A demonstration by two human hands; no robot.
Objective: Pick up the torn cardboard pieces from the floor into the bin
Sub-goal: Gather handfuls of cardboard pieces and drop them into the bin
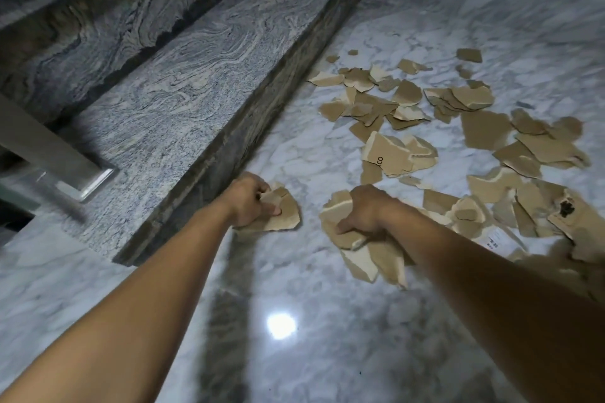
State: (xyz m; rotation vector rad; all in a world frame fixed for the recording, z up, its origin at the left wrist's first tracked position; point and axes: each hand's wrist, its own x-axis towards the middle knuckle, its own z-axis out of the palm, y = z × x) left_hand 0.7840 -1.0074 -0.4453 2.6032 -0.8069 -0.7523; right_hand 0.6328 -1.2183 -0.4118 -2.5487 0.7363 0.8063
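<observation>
Down by the stone step (203, 101), my 2 hands are loaded: left hand (250, 201) clutches a small wad (287, 216), right hand (361, 211) a bigger bunch (376, 258). Loose cardboard pieces (483, 131) sprawl ahead and rightward, nearer my right; the bin's out of view, perhaps behind me.

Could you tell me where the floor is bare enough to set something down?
The marble floor is bare nearest you, below the left hand and right hand, and in a strip between the granite step and the torn cardboard pieces. Right of the right hand it is crowded.
</observation>
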